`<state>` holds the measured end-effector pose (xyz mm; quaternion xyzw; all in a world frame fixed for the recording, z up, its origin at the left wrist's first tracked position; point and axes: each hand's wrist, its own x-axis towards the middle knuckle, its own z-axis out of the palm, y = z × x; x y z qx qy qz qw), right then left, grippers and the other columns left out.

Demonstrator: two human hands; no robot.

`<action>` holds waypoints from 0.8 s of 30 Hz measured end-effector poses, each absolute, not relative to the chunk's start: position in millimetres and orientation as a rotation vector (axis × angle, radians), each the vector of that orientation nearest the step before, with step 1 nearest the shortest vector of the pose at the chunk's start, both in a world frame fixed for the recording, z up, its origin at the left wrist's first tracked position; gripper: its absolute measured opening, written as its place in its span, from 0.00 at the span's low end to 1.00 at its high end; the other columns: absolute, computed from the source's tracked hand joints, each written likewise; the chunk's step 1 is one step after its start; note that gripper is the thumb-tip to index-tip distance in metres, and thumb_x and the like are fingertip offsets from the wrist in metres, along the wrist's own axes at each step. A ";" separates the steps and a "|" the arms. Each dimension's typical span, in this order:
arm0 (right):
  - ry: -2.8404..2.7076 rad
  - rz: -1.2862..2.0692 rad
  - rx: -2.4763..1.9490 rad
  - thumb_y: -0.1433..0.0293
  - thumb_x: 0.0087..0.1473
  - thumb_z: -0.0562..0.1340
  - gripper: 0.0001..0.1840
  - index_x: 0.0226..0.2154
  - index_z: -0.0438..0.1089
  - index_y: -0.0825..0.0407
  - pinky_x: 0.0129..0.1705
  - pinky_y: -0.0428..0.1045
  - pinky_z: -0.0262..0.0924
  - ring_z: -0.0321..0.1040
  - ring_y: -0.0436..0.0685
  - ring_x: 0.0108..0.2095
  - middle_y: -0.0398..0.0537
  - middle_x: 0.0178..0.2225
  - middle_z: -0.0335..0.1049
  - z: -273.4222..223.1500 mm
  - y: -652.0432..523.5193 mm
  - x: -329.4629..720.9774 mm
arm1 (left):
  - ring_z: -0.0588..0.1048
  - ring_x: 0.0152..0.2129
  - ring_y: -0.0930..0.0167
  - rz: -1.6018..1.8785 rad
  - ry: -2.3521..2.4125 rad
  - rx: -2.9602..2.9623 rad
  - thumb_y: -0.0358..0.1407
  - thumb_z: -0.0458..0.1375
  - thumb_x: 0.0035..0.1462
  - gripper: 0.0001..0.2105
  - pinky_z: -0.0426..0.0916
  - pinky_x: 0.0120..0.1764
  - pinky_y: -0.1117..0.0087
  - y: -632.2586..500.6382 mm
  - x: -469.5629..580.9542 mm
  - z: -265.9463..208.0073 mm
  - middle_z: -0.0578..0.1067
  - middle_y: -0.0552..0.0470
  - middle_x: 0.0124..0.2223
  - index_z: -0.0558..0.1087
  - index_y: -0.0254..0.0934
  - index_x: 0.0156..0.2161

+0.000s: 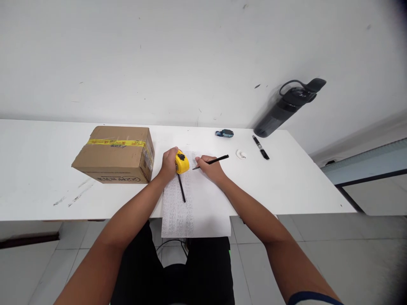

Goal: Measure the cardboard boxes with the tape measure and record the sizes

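Note:
My left hand (168, 166) is closed around a yellow tape measure (182, 164) with black markings, resting over the sheet's upper left. A black wrist strap (181, 189) trails from it across the paper. In my right hand (211, 168) a slim black pen (219, 159) is pinched, its tip pointing left at the sheet's upper part; whether it touches cannot be made out. Under both hands lies a long white paper (210, 212), its left side covered in dense small handwriting and its right side blank. Its near end hangs past the table edge.
A taped cardboard box (112, 154) stands left of my left hand. Toward the back right are a small blue-black object (224, 133), a white curled item (241, 154), a black marker (260, 147) and a dark water bottle (282, 109). The white table (280, 186) meets the wall behind.

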<state>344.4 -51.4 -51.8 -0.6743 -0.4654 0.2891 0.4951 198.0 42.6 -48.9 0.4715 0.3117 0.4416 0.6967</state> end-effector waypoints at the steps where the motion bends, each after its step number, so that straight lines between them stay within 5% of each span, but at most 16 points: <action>1: -1.131 0.704 -1.630 0.53 0.52 0.60 0.25 0.14 0.55 0.49 0.26 0.48 0.47 0.53 0.49 0.22 0.39 0.16 0.57 -51.9 -51.4 344.2 | 0.65 0.19 0.72 0.987 0.692 1.057 0.47 0.58 0.56 0.17 0.60 0.25 0.70 43.0 198.0 -49.6 0.66 0.54 0.21 0.67 0.37 0.23; 24: -1.022 0.648 -1.632 0.55 0.50 0.60 0.21 0.14 0.62 0.49 0.29 0.48 0.54 0.56 0.51 0.24 0.41 0.17 0.59 -48.0 -53.5 342.9 | 0.65 0.19 0.72 0.986 0.675 1.012 0.47 0.58 0.56 0.18 0.60 0.25 0.70 42.8 199.1 -49.0 0.65 0.54 0.20 0.67 0.37 0.22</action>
